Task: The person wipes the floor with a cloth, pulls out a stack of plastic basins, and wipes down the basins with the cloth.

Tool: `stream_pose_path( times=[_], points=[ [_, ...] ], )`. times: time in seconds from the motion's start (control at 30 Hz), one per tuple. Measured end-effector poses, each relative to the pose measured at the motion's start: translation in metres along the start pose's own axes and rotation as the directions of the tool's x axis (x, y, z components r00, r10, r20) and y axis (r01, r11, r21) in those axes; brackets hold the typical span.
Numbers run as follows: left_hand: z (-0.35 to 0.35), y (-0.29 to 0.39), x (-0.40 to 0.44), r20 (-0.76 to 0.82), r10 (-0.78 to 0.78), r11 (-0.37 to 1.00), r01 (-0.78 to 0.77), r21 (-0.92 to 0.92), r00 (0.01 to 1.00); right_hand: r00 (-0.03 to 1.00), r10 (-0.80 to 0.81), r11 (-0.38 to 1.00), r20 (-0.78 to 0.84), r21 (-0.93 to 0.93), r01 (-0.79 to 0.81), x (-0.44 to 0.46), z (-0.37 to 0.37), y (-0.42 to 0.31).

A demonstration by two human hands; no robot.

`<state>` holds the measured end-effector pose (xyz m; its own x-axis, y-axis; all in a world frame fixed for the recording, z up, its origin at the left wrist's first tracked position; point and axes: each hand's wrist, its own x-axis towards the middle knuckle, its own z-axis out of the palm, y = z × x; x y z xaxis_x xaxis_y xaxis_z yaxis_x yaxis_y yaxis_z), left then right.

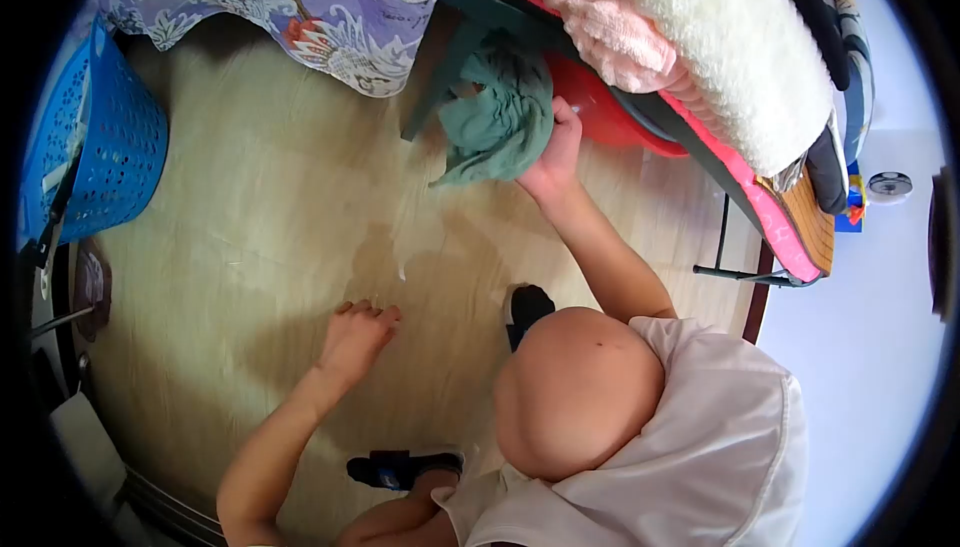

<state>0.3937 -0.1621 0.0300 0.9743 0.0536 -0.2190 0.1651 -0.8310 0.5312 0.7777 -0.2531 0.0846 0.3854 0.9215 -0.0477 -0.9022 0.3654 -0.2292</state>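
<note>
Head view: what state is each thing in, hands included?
Green cloth: crumpled, hanging
Right hand: closed on the cloth
Left hand: fingers loosely bent, nothing visible in it
Blue basket: upright
Red basin: partly hidden
Cream blanket: bunched
Dark footwear: worn

Right hand (555, 152): clenched in a grip, fingers curled inward, tips hidden from sight.
Right wrist (545, 185): directly behind the grip, slightly bent.
Right forearm (612, 252): running back from the grip toward the body, reaching outward.
Left hand (360, 337): well apart from the grip, off to its left and nearer the body; back upward, fingers loosely bent.
Left forearm (275, 437): farther from the grip than its hand, angled inward.
Right knee (580, 392): sharply bent, bare, on the body side of the grip.
</note>
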Motion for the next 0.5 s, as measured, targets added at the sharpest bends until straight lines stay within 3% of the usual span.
stream_pose_path(
  times=[0.07, 0.1, 0.2, 0.33, 0.37, 0.4, 0.43, 0.5],
  points=[
    [-0.006, 0.005, -0.001, 0.176, -0.092, 0.993, 0.103, -0.054, 0.98, 1.0, 0.009, 1.0, 0.02, 0.022, -0.009, -0.001, -0.004, 0.0],
    [-0.006, 0.006, -0.001, 0.18, -0.095, 0.993, 0.106, -0.053, 0.979, 1.0, 0.004, 1.0, 0.027, 0.02, -0.005, 0.0, -0.005, -0.002],
    [-0.008, 0.009, 0.0, 0.063, -0.037, 0.995, 0.042, -0.095, 0.997, 0.998, 0.006, 0.999, 0.068, 0.047, -0.009, 0.001, -0.004, -0.003],
    [-0.038, -0.009, 0.053, -0.271, -0.039, 0.957, -0.042, -0.288, 0.962, 0.986, 0.093, 0.996, 0.138, 0.005, -0.094, 0.005, 0.017, -0.01],
    [-0.055, -0.013, 0.071, -0.222, -0.186, 0.813, 0.023, -0.581, 0.957, 0.984, 0.098, 0.995, 0.147, -0.002, -0.099, 0.007, 0.03, -0.006],
    [-0.078, -0.015, 0.087, -0.13, -0.306, 0.578, 0.075, -0.813, 0.943, 0.994, -0.083, 0.976, 0.076, -0.193, 0.096, 0.01, 0.044, 0.004],
    [-0.106, -0.016, 0.099, -0.135, -0.322, 0.483, 0.04, -0.875, 0.937, 0.962, -0.271, 0.884, 0.04, -0.385, 0.265, 0.011, 0.054, 0.012],
    [-0.16, -0.003, 0.112, -0.151, -0.363, 0.278, -0.048, -0.959, 0.919, 0.963, -0.251, 0.892, 0.097, -0.362, 0.269, 0.014, 0.062, 0.02]
  ],
)
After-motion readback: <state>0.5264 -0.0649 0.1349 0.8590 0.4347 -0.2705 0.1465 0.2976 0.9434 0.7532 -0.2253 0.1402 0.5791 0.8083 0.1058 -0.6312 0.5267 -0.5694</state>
